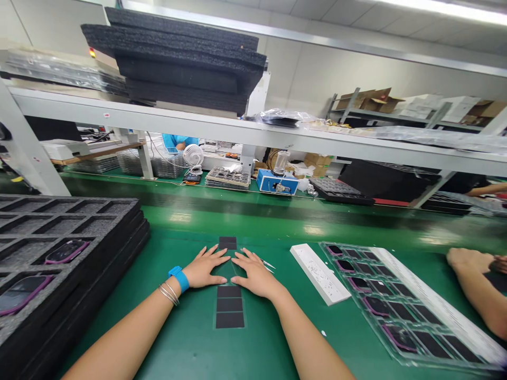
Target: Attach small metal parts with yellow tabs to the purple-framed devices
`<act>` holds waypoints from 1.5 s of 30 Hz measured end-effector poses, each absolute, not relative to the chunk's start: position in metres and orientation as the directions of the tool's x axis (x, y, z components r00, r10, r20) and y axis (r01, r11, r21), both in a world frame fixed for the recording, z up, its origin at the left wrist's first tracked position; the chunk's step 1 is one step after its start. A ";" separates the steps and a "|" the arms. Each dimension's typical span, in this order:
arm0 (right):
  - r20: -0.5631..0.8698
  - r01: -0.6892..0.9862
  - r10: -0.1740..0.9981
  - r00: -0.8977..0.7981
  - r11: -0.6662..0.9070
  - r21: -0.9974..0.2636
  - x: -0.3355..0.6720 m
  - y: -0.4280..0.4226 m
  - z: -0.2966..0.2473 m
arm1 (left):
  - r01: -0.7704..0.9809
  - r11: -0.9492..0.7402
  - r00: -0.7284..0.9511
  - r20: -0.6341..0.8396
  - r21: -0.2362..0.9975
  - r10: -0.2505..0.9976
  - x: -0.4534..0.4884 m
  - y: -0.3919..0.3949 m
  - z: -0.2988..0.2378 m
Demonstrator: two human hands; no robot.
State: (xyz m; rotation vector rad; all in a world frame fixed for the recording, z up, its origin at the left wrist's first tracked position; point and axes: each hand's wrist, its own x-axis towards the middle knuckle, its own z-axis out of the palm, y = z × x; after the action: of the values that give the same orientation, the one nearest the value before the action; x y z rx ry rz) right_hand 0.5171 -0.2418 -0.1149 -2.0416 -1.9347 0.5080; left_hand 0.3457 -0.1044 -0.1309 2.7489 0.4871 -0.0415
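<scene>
My left hand (205, 267) and my right hand (254, 272) lie flat side by side on the green mat, fingers stretched out and fingertips nearly touching. Both press on a clear strip carrying dark rectangular pieces (229, 306), which runs from under my palms toward me; its far end (227, 243) shows beyond my fingers. A blue band and thin bangles (174, 285) sit on my left wrist. Thin tweezers (268, 265) lie just right of my right hand.
Stacked black foam trays (91, 227) with purple-rimmed parts stand at left. A white bar (320, 273) and a clear tray of dark parts (380, 306) lie at right. Another person's arm (475, 285) rests at the far right. A shelf and a conveyor lane lie beyond.
</scene>
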 end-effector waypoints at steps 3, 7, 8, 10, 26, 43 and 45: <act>-0.060 0.897 0.997 0.040 -0.063 -0.437 0.517 -0.242 -0.115 | 0.335 -0.880 0.942 -0.084 0.336 0.326 0.346 -0.104 -0.131; -0.063 0.897 0.997 0.040 -0.064 -0.437 0.517 -0.242 -0.115 | 0.333 -0.881 0.942 -0.080 0.336 0.326 0.346 -0.104 -0.132; -0.063 0.897 0.997 0.040 -0.064 -0.437 0.517 -0.242 -0.115 | 0.332 -0.881 0.942 -0.079 0.338 0.325 0.346 -0.104 -0.132; -0.061 0.897 0.997 0.040 -0.063 -0.437 0.518 -0.242 -0.116 | 0.331 -0.880 0.943 -0.079 0.340 0.324 0.345 -0.103 -0.132; -0.067 0.903 0.997 0.033 -0.059 -0.426 0.518 -0.242 -0.114 | 0.331 -0.875 0.943 -0.082 0.353 0.324 0.345 -0.104 -0.130; -0.070 0.897 0.997 0.041 -0.067 -0.437 0.516 -0.242 -0.112 | 0.334 -0.883 0.942 -0.087 0.329 0.324 0.345 -0.104 -0.131; -0.070 0.896 0.997 0.042 -0.068 -0.439 0.516 -0.243 -0.112 | 0.334 -0.882 0.942 -0.089 0.331 0.323 0.346 -0.104 -0.131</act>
State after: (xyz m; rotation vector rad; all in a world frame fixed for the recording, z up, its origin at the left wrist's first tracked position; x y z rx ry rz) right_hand 0.5160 -0.2429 -0.1120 -2.0468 -1.9314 0.5218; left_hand 0.3458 -0.1043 -0.1306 2.7509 0.4801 -0.0441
